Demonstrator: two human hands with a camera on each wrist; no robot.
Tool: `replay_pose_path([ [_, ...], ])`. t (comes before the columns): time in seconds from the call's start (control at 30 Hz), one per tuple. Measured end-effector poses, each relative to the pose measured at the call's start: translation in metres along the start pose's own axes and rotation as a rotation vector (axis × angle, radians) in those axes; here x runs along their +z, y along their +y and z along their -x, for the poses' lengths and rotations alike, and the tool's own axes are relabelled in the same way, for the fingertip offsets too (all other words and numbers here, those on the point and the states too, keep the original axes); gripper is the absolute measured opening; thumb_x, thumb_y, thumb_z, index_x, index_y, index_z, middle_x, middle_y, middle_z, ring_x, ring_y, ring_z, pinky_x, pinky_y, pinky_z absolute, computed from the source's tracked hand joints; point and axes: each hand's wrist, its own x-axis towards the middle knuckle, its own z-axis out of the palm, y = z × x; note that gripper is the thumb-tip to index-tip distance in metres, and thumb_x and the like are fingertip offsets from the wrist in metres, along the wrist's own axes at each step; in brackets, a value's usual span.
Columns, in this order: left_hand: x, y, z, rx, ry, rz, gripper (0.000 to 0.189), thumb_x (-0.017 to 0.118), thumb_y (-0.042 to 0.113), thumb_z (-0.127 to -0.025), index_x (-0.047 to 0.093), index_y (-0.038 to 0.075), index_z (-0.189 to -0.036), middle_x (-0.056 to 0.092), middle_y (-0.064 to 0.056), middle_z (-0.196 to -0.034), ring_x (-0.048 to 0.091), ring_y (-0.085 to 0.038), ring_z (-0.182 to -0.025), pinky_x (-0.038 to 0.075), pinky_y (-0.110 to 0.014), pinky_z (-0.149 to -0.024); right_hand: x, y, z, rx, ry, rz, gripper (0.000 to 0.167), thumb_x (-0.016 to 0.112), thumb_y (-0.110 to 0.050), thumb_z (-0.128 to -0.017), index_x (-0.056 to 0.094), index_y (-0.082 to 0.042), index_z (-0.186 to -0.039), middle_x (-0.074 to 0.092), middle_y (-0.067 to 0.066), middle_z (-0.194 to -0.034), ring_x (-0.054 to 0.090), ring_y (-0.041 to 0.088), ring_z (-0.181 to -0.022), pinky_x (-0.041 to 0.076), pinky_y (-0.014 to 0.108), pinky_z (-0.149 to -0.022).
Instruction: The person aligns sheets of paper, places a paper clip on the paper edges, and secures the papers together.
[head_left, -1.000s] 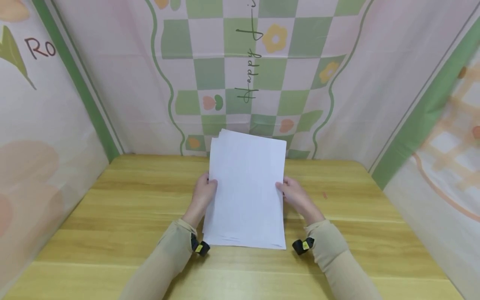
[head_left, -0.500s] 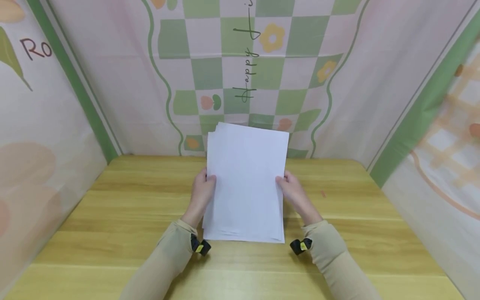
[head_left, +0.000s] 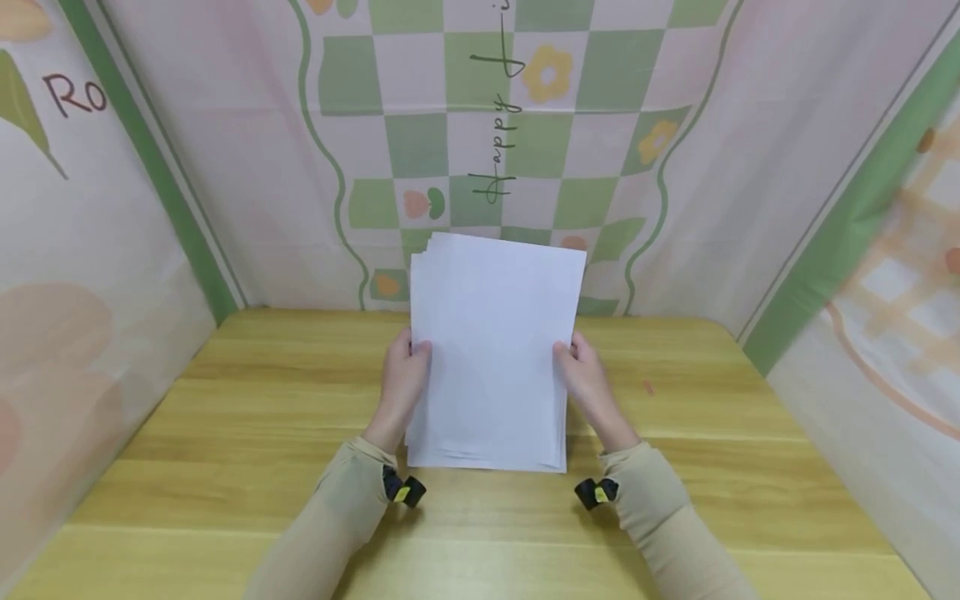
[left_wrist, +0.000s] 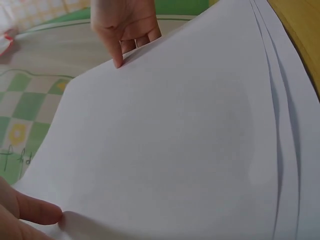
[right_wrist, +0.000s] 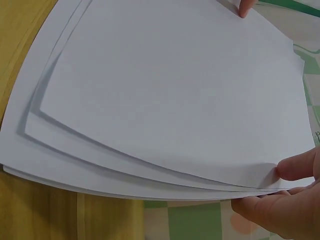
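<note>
A small stack of white paper sheets is held between both hands, tilted with its top edge raised in front of the back curtain. The left hand pinches the left edge, thumb on top and fingers behind. On the opposite edge the right hand grips in the same way, its thumb on the front sheet. In the right wrist view the sheets are fanned slightly out of line at the lower corner, and the right hand's fingers lie under them. Uneven sheet edges also show in the left wrist view.
A wooden table lies beneath the paper. Behind it hangs a curtain with green checks and flowers, and more printed cloth encloses both sides. A small reddish mark shows on the table to the right. Each wrist wears a black camera.
Both hands have raised the paper stack a little. Its top edge now stands higher against the curtain and its bottom edge is farther from the table's front. The grip stays the same.
</note>
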Motion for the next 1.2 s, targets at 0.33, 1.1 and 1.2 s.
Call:
replay_pose_path([
  [0.33,-0.001,0.008,0.004,0.015,-0.010,0.079,0.040,0.043,0.007,-0.095,0.046,-0.001,-0.134,0.048,-0.016,-0.140,0.043,-0.027,-0.131,0.031,-0.042,-0.111,0.007,-0.004,0.003,-0.104,0.115,0.056,0.030,0.040,-0.027,-0.100,0.051,-0.004,-0.116,0.044,0.004,-0.074,0.040,0.015,-0.064,0.036,0.026,-0.056],
  [1.1,0.001,0.015,0.008,0.147,0.040,0.150,0.035,0.042,0.006,-0.096,0.049,-0.003,-0.129,0.054,-0.017,-0.132,0.048,-0.026,-0.125,0.036,-0.042,-0.108,0.012,-0.016,0.009,-0.283,0.285,0.036,0.022,0.044,-0.020,-0.100,0.053,0.000,-0.104,0.042,0.003,-0.065,0.036,0.010,-0.055,0.031,0.023,-0.048],
  [1.2,0.001,0.016,0.009,0.173,0.049,0.156,0.034,0.043,0.005,-0.096,0.049,-0.005,-0.128,0.055,-0.018,-0.130,0.050,-0.027,-0.123,0.037,-0.043,-0.106,0.012,-0.015,0.009,-0.328,0.298,0.032,0.020,0.044,-0.019,-0.100,0.050,0.000,-0.096,0.036,0.001,-0.063,0.034,0.009,-0.053,0.029,0.022,-0.047],
])
